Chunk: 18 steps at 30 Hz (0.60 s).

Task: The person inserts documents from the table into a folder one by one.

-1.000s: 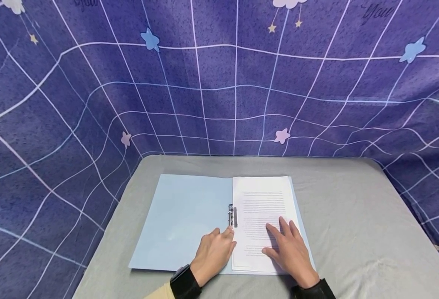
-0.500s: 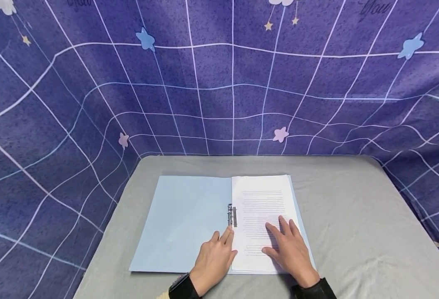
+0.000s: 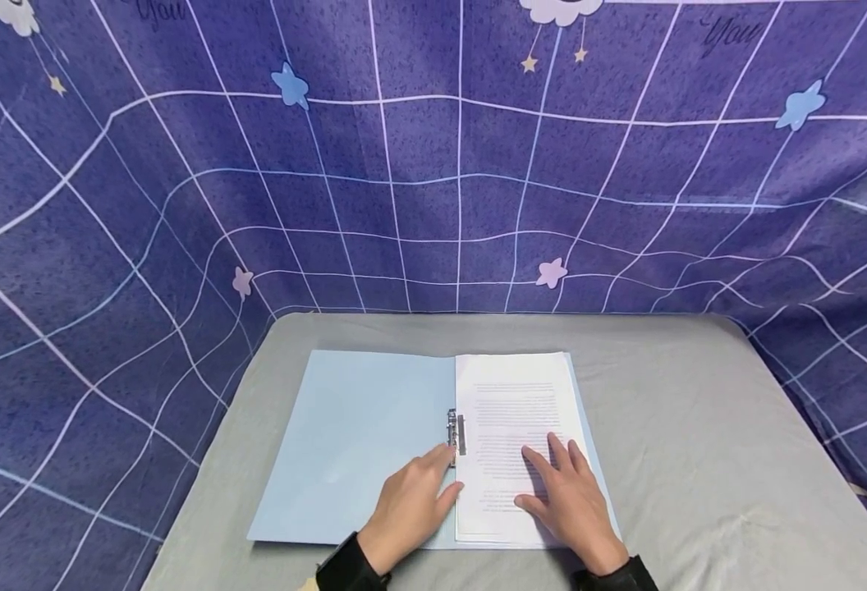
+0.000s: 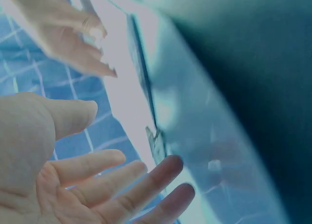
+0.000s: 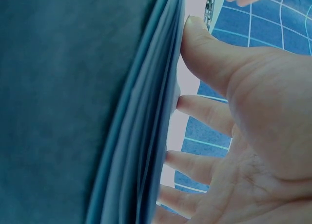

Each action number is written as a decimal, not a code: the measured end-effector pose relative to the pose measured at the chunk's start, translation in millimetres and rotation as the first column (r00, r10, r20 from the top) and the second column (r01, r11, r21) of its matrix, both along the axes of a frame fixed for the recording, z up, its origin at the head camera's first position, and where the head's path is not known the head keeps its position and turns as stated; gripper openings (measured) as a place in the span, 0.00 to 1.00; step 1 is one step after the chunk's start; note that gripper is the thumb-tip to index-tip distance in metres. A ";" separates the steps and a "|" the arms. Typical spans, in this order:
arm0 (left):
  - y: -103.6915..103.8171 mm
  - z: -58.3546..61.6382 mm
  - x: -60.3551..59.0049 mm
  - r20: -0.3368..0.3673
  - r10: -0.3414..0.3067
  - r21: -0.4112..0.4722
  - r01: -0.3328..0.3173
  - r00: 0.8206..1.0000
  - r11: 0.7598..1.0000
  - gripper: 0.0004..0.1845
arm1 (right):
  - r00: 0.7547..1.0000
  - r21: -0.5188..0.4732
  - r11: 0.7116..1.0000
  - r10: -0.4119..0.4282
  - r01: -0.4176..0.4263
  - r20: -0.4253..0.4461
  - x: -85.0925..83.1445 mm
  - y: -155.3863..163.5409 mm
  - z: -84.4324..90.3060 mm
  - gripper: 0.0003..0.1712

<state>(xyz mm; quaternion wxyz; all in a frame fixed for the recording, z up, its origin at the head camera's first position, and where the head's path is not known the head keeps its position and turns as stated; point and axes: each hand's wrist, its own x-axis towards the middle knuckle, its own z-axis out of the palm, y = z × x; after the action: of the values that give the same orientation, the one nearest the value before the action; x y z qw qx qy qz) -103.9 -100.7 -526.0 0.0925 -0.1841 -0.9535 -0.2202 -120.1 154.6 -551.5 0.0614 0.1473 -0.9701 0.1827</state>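
Observation:
A light blue folder (image 3: 352, 443) lies spread out on the grey table (image 3: 699, 460). A stack of printed white sheets (image 3: 511, 410) fills its right half, beside a metal clip (image 3: 454, 430) at the spine. My left hand (image 3: 413, 502) rests flat on the folder just below the clip, fingers straight, their tips near the clip (image 4: 157, 142). My right hand (image 3: 562, 492) lies flat on the lower part of the sheets with fingers spread. In the right wrist view the fingertips press the paper edge (image 5: 165, 102).
A purple cloth (image 3: 433, 164) with white grid lines and stars hangs behind and around the table. Bare grey table surface stretches to the right of the folder and along its far edge.
My left hand has slid slightly left and down along the spine, its fingers now lying more on the blue cover. The right hand stays in place on the sheets.

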 end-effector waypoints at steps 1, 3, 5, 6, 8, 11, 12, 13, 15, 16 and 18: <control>-4.5 2.8 -2.1 -0.006 0.019 0.028 -0.019 1.000 0.999 0.27 | 1.000 0.000 1.000 -0.001 0.001 0.004 0.5 -0.4 -0.1 0.41; -16.8 10.2 -7.7 -0.032 0.071 0.066 -0.069 0.997 0.995 0.29 | 1.000 0.003 1.000 -0.005 0.004 0.010 0.6 -1.2 -0.2 0.41; -33.5 18.7 -15.1 -0.065 0.135 0.088 -0.129 0.989 0.988 0.32 | 1.000 0.006 1.000 -0.009 0.009 0.013 0.8 -1.4 -0.7 0.41; -43.3 23.3 -18.9 -0.079 0.170 0.095 -0.162 0.982 0.982 0.33 | 1.000 0.008 1.000 -0.010 0.010 0.014 0.6 -1.5 -0.8 0.41; -64.3 32.2 -25.8 -0.093 0.250 0.097 -0.241 0.964 0.966 0.36 | 1.000 0.013 1.000 -0.012 0.012 0.017 0.2 -1.5 -1.3 0.42; -94.6 41.0 -31.9 -0.068 0.367 0.080 -0.362 0.928 0.929 0.39 | 1.000 0.017 1.000 -0.015 0.015 0.024 -0.1 -1.4 -1.9 0.42; -103.2 42.5 -32.9 -0.041 0.401 0.069 -0.398 0.915 0.915 0.39 | 1.000 0.018 1.000 -0.016 0.016 0.027 -0.1 -1.3 -2.0 0.42; -111.1 43.1 -33.4 -0.010 0.431 0.053 -0.430 0.902 0.901 0.40 | 0.999 0.018 1.000 -0.018 0.017 0.029 -0.1 -1.1 -2.1 0.42; -123.7 42.4 -32.9 0.053 0.479 0.016 -0.481 0.876 0.877 0.40 | 0.999 0.018 1.000 -0.019 0.018 0.032 -0.1 -0.8 -2.1 0.42; -128.6 41.1 -32.3 0.083 0.496 -0.004 -0.498 0.864 0.867 0.40 | 0.999 0.017 1.000 -0.018 0.018 0.032 -0.1 -0.7 -2.0 0.42; -135.6 37.6 -30.8 0.135 0.519 -0.041 -0.518 0.844 0.854 0.41 | 0.999 0.015 1.000 -0.016 0.016 0.029 -0.1 -0.6 -1.9 0.42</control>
<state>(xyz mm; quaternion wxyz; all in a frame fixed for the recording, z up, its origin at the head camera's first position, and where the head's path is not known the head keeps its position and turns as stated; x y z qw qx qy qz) -134.7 -236.3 -488.4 0.0804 0.0960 -0.9722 -0.1979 -120.2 154.1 -553.3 0.0476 0.1373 -0.9734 0.1772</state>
